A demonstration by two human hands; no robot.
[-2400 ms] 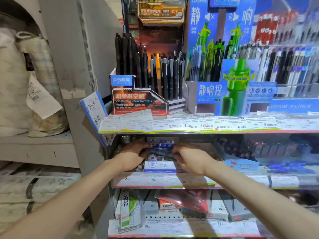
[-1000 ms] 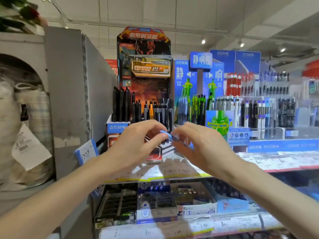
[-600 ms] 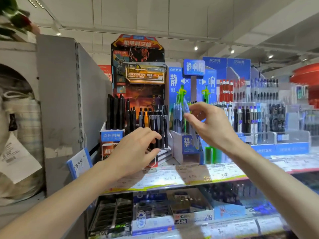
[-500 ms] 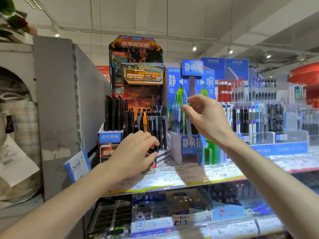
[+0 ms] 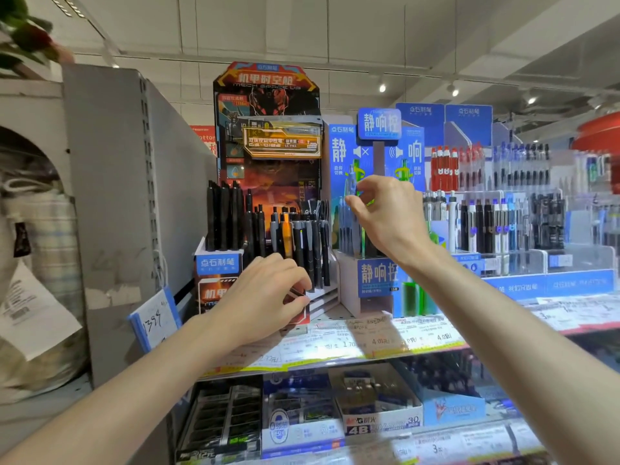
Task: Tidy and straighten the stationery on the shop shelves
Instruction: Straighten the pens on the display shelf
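My right hand (image 5: 385,216) pinches a pale blue pen (image 5: 351,181) upright by its upper end, over the rows of pens in the blue pen stand (image 5: 377,276) on the top shelf. To its left my left hand (image 5: 265,297) is lower down, its fingers curled onto the stepped front of the dark mech-themed pen stand (image 5: 218,263). That stand holds several black, grey and orange pens (image 5: 302,243) standing upright. The pen's lower part is hidden among the blue stand's pens.
More pen racks (image 5: 503,226) fill the shelf to the right. A strip of price labels (image 5: 369,344) runs along the shelf edge. Boxes of stationery (image 5: 379,414) sit on the shelf below. A grey shelf end panel (image 5: 110,213) stands at the left.
My hands came up from the lower shelf with the blue pen. My right hand carried it to the blue stand and has lowered it slightly; my left hand settled on the dark stand's front.
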